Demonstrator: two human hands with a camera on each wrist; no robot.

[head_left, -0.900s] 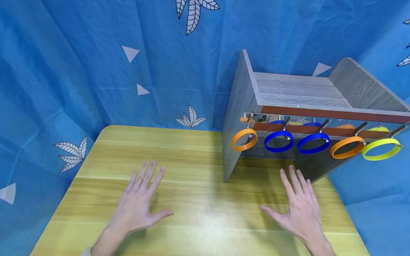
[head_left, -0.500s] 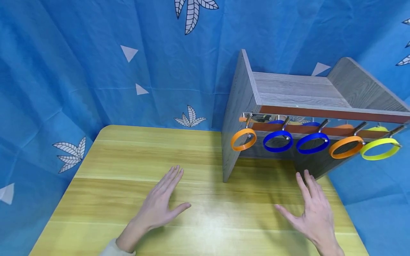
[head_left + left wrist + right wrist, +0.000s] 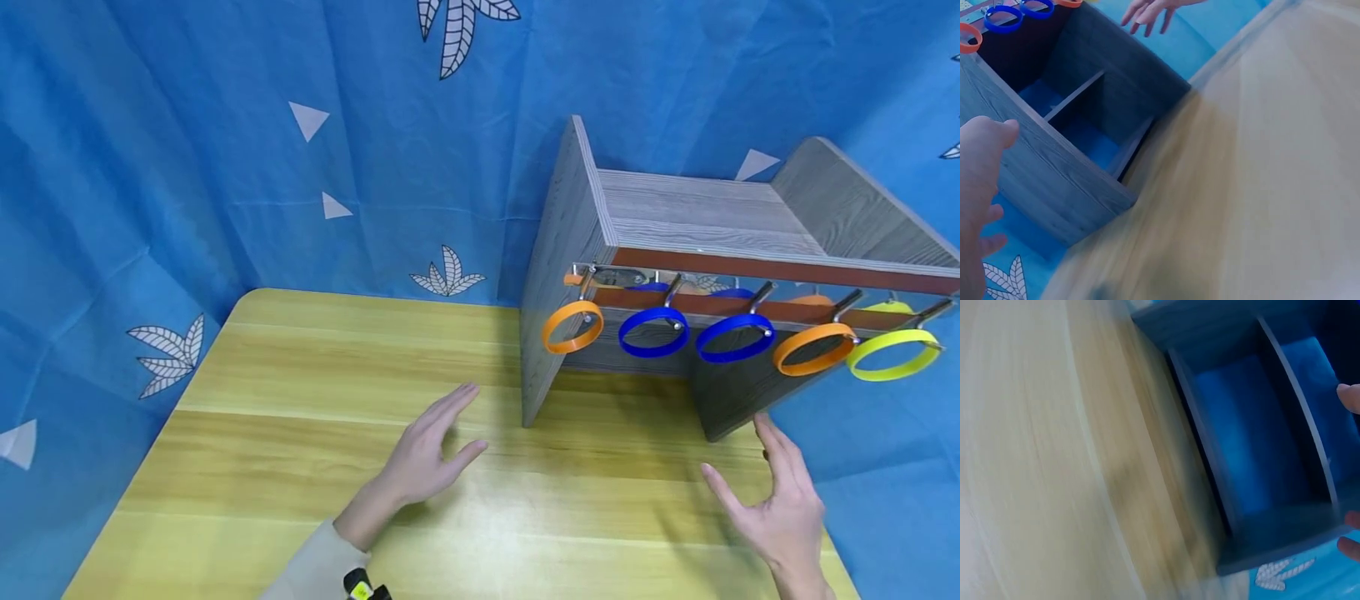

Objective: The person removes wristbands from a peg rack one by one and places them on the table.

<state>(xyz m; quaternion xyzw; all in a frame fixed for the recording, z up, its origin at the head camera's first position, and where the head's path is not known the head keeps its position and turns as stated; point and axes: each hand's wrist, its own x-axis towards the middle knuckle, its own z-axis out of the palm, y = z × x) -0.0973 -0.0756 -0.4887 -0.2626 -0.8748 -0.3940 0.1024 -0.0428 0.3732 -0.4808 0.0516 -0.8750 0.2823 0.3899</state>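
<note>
My left hand [image 3: 423, 458] hovers over the table left of a grey wood-grain shelf [image 3: 566, 217], fingers extended and thumb apart, holding nothing. Beside the shelf's right side panel [image 3: 738, 396] is my right hand [image 3: 783, 508], fingers stretched forward and thumb spread; whether its fingertips touch the panel I cannot tell. Hooks along the shelf's front rail carry plastic rings: an orange ring [image 3: 547, 335], two blue ones, another orange one and a yellow ring [image 3: 896, 372] at the far right. In the left wrist view, my left thumb [image 3: 1007, 132] appears near the side panel.
The yellow wooden table [image 3: 300, 358] extends left and in front of the shelf. A blue curtain [image 3: 225, 125] with leaf prints hangs behind and at both sides. Inside the shelf, the wrist views show a divider board [image 3: 1297, 394]. A dark band [image 3: 360, 583] is on my left wrist.
Both hands have moved to the right, the left toward the shelf's left panel and the right to beside its right panel. The rings and shelf hold their places.
</note>
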